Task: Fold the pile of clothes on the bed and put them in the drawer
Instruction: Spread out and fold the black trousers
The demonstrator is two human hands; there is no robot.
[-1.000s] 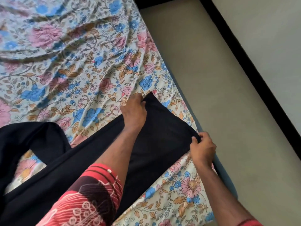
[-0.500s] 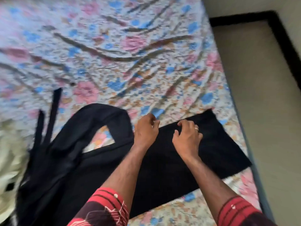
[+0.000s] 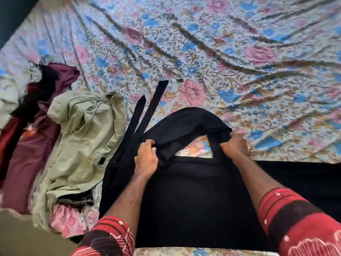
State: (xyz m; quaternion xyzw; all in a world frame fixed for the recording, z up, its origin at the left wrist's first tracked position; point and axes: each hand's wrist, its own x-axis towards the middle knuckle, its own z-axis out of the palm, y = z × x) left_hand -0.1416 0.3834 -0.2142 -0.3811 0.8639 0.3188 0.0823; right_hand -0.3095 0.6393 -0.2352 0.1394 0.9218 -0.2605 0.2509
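A black garment [image 3: 193, 191] lies spread across the near part of the floral bed [image 3: 212, 52], stretching off to the right. Its upper part arches up in a loop, with two narrow black straps [image 3: 149, 108] trailing toward the far side. My left hand [image 3: 146, 157] grips the bunched black cloth at the loop's left side. My right hand [image 3: 234, 146] grips the cloth at the loop's right end. A gap in the loop shows the sheet beneath.
A pile of unfolded clothes sits at the left: a pale green garment [image 3: 84, 137], a maroon one [image 3: 31, 154] and a pink patterned piece [image 3: 72, 222]. The wrinkled floral sheet stretches away beyond the black garment. A dark edge [image 3: 13, 13] shows at the top left corner.
The view has swung left from the bed's right edge. Both hands left the flat right end of the black garment and now hold its looped upper part.
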